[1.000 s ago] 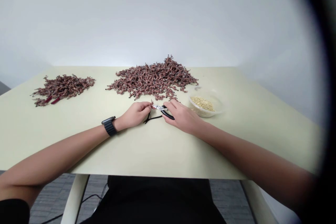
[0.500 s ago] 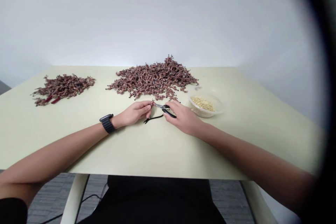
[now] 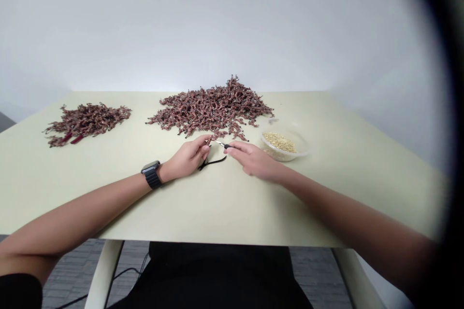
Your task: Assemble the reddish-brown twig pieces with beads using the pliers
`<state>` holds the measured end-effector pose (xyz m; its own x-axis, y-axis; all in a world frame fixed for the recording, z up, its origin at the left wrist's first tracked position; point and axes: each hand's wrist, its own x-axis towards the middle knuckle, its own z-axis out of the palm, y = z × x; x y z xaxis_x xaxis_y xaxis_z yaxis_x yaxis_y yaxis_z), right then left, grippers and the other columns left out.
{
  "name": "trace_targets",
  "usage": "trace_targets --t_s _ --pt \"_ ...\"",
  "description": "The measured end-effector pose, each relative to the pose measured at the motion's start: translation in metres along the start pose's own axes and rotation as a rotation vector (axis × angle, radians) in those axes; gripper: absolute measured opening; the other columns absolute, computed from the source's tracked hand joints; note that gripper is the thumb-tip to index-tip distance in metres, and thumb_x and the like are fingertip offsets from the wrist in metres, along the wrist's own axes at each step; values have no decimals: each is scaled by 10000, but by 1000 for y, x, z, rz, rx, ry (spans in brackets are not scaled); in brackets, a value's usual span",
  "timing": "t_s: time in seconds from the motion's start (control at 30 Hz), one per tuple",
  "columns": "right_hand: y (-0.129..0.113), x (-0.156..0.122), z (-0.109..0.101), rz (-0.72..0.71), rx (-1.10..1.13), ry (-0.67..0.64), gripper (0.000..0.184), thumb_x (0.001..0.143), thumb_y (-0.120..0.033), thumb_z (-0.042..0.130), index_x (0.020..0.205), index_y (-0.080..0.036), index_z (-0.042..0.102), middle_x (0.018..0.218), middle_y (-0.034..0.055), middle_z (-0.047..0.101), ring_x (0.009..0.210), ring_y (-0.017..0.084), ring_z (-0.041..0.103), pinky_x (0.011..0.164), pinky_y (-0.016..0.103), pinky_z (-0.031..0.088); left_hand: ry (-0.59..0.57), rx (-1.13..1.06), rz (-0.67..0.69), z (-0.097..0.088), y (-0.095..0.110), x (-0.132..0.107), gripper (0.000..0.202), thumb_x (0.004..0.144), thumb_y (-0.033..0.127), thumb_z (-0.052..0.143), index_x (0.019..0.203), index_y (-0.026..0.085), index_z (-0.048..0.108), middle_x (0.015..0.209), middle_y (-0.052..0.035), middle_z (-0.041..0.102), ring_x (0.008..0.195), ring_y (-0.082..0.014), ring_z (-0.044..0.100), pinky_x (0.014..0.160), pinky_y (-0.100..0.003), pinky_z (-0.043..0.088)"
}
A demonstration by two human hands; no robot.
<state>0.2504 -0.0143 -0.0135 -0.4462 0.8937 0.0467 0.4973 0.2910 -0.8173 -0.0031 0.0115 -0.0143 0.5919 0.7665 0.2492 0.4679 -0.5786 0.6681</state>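
Note:
My left hand (image 3: 188, 156), with a dark watch on its wrist, pinches a small reddish-brown twisted piece (image 3: 209, 141) between thumb and fingertips. My right hand (image 3: 253, 158) is closed around small pliers (image 3: 222, 144) with silver jaws and black handles. Their jaw tips reach the piece at the left fingertips; whether they grip it is too small to tell. Below the hands a thin black tool (image 3: 216, 161) lies on the table, partly hidden by my left hand. Just beyond my hands spreads a large heap (image 3: 217, 106) of similar reddish-brown pieces with dark tips.
A clear round bowl (image 3: 304, 149) of small gold-coloured bits stands right of my right hand. At the left lies a smaller heap (image 3: 90, 118) of brown pieces, with dark red handles (image 3: 77, 139) sticking out. The pale table (image 3: 217, 212) meets a white wall behind.
The pliers' handles have come together in my right hand, which has rolled over them. My left hand has turned slightly and shifted a little right, with the piece still pinched.

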Motion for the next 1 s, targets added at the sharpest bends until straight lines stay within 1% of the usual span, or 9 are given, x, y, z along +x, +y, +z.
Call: trace_targets --t_s 0.07,0.13,0.2,0.33,0.47,0.57,0.63,0.7,1.0 --pt "-2 -1 -1 -88 -247 178 330 1005 -497 475 1147 -229 604 944 55 647 747 197 578 654 325 460 -10 -41 -15 0 1 -1 395 1075 420 354 1318 159 524 743 -3 573 677 -152 515 685 -255 421" --pt "-3 -1 -1 -166 -460 297 343 980 -446 532 1229 -213 572 1074 94 647 890 244 616 764 364 483 -17 -78 -33 0 2 -1 408 1073 438 363 1321 161 532 731 1 570 666 -149 511 672 -257 422" --pt "-1 -1 -2 -236 -618 332 385 975 -404 537 1294 -188 542 1146 127 624 970 272 619 819 382 489 -15 -120 -57 0 2 -1 413 1068 453 384 1321 166 540 723 2 563 657 -145 503 658 -258 421" --pt "5 0 -2 -333 -825 299 387 994 -362 489 1326 -168 534 1108 142 608 961 284 606 801 376 489 -18 -324 -154 2 1 0 401 1041 506 449 1246 183 569 686 19 508 561 -112 419 533 -234 354" --pt "7 -1 -2 -368 -904 300 396 1010 -348 457 1348 -154 525 1097 157 600 964 291 593 793 377 487 -82 -622 -272 3 -3 3 395 1014 556 487 1011 174 587 646 20 490 460 -77 318 439 -230 224" --pt "7 -1 -2 -371 -910 295 391 1009 -340 459 1349 -157 524 1095 158 600 966 293 589 788 378 487 -117 -716 -304 1 -4 5 458 1012 567 492 801 167 564 567 28 432 439 -71 295 440 -241 202" --pt "7 0 -2 -370 -912 286 384 1008 -336 464 1344 -160 525 1089 152 603 957 289 587 785 378 486 -130 -737 -305 1 -4 6 501 1015 571 486 736 162 564 524 38 378 433 -70 274 442 -246 185" --pt "8 0 -2 -368 -921 278 380 1009 -338 465 1338 -159 528 1080 145 605 943 283 588 776 373 484 -126 -740 -304 1 -4 6 516 1014 573 490 717 159 577 506 38 370 431 -71 271 441 -249 179" --pt "12 1 -1 -341 -946 273 386 1013 -350 459 1345 -164 522 1090 137 606 916 270 597 743 352 465 -78 -693 -324 3 -2 6 524 989 603 515 749 150 623 529 -13 512 416 -72 321 412 -242 225"
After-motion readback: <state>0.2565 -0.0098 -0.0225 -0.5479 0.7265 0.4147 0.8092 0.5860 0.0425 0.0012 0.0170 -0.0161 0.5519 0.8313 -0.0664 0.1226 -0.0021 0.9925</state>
